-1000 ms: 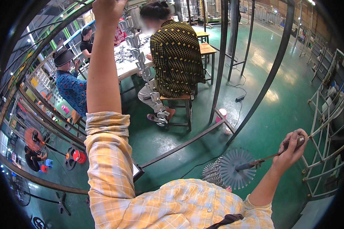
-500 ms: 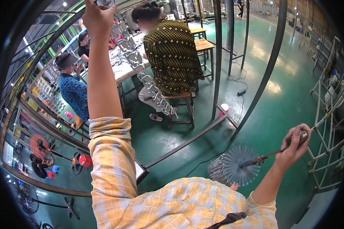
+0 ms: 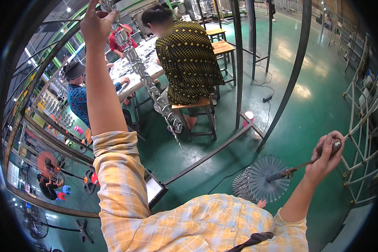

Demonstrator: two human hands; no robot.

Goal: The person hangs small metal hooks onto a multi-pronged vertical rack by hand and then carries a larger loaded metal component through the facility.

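My left hand (image 3: 97,20) is raised at the upper left, closed at the top end of a long strand of shiny silver metal pieces (image 3: 145,77). The strand hangs slanting down to the right, narrowing to a thin tip; its topmost end is partly cut off. At the right, my right hand (image 3: 324,157) is wrapped round the brown handle (image 3: 335,145) of a thin rod (image 3: 300,166). The rod points left toward the tube at the middle of a grey slotted disc (image 3: 262,189); whether they touch I cannot tell. Silver pieces (image 3: 242,185) cluster beside the disc.
Dark metal frame bars (image 3: 206,156) surround me. Beyond them, a person in a patterned shirt (image 3: 189,63) sits on a stool (image 3: 197,110) at a table (image 3: 128,69) strewn with metal pieces. Others sit at its far side. A pale rack (image 3: 361,157) stands right, a fan (image 3: 47,164) left.
My left hand has shifted slightly left, and the strand has swung, its lower tip now further left and lower. My right hand, still round the handle, has barely moved.
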